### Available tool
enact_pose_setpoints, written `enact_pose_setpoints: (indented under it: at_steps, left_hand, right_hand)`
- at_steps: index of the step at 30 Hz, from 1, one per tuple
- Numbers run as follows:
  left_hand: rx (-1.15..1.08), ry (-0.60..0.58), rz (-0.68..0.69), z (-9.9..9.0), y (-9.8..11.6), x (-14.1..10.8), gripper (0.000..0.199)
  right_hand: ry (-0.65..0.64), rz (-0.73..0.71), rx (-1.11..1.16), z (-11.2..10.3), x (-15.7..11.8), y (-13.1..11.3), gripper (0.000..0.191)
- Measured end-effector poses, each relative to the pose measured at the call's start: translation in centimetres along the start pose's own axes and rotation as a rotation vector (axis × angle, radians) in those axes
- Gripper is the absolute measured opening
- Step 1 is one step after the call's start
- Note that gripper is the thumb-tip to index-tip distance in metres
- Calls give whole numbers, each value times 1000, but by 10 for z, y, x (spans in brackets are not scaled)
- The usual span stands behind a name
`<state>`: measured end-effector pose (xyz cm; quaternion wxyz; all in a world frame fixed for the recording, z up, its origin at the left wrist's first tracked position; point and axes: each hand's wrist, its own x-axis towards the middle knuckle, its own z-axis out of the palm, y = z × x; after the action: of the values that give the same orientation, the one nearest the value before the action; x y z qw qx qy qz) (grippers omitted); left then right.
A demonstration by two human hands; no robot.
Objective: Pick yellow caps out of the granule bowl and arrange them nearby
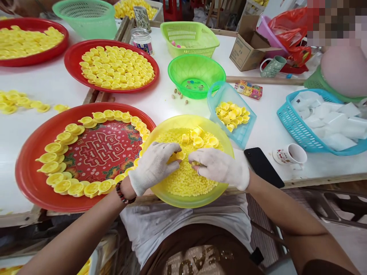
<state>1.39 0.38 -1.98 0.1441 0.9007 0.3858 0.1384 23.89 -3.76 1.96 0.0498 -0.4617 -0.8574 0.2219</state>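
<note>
Both my hands wear white gloves with bare fingertips and work over a yellow bowl (189, 202) of small yellow pellets (186, 185). My left hand (157, 164) is closed around a small yellow plastic cup (180, 155), partly hidden by the fingers. Opposite it, my right hand (216, 166) has its fingers curled together low over the pellets; what they pinch is hidden. Several loose yellow cups (198, 142) lie on the pellets at the bowl's far side. To the left, a red tray (28, 168) carries a ring of stacked yellow cups (62, 186) along its inside edge.
A blue scoop-shaped tray (244, 133) with yellow cups stands behind the bowl, near a green basin (197, 93). Rightward are a black phone (262, 166), a mug (289, 154) and a blue basket (301, 130) of white blocks. Another red tray (71, 72) of cups stands behind.
</note>
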Motion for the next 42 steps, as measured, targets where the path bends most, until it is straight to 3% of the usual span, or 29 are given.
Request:
enact_pose_setpoints:
  at_steps: [3,7,10,12,16,19,22,26,31,34,38,42]
  left_hand:
    - [-3,21,-9,1,1,-3,32]
    - [-6,-6,-33,0,3,-2,24]
    - [19,-10,-45,-1,5,-3,39]
    - [43,-16,-40,-1,6,-2,47]
    - [76,-61,-22,-3,7,0,29]
    - [2,17,6,-2,5,-3,21]
    - [-154,136,41,0,5,-10,23]
    - [-227,199,6,-12,6,-20,22]
    - [-51,289,-290,-54,-28,-29,26]
    - [67,204,-441,-66,-61,-36,29]
    - [73,40,-515,-55,-88,-45,22]
    - [10,-62,-440,-39,-96,-52,18]
  right_hand:
    - [75,-34,27,-6,20,-6,16]
    - [87,-84,24,-4,34,-12,24]
    - [117,-38,-29,-2,23,-12,30]
    - [105,21,-98,0,9,-10,25]
    - [-58,48,-227,10,-14,-7,14]
    - [-108,38,-244,13,-20,-10,14]
    - [-57,21,-274,6,-18,-14,16]
    - [129,117,-444,-7,-7,-13,12]
    - [75,194,-538,-7,1,4,14]
    - [120,144,-492,-5,-1,8,15]
    - [118,-19,-387,2,0,-5,16]
    - [-11,-203,-350,19,4,-18,16]
